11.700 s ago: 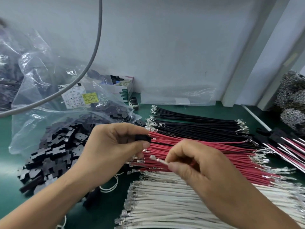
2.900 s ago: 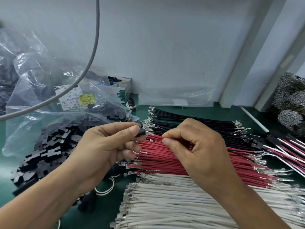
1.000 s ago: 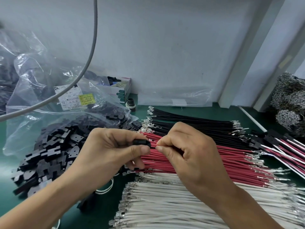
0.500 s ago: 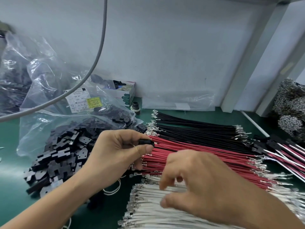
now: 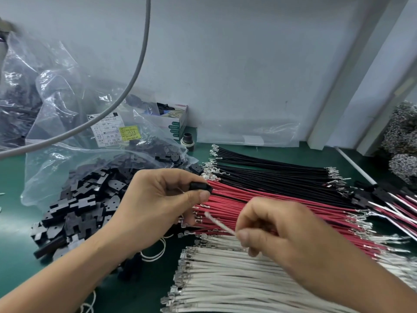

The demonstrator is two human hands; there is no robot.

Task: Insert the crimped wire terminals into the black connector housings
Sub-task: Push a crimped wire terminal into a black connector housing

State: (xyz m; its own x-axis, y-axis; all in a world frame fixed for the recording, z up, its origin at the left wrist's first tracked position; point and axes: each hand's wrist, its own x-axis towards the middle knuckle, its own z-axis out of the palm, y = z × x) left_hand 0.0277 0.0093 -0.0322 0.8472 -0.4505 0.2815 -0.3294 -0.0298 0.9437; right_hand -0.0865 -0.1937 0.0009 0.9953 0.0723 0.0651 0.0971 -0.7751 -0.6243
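My left hand pinches a small black connector housing between thumb and fingers, with a dark wire running out of it to the right. Lower right, my right hand pinches a white wire whose crimped terminal tip points up-left toward the housing, a short gap away. Beneath the hands lie rows of black wires, red wires and white wires, all with metal terminals at their ends.
A heap of loose black housings spills from a clear plastic bag on the left of the green mat. Finished assemblies lie far right. A grey cable hangs across the upper left. A small box stands at the wall.
My right hand left the housing, dropped to the white wire row and now lifts one white wire toward the housing. The left hand keeps holding the housing.
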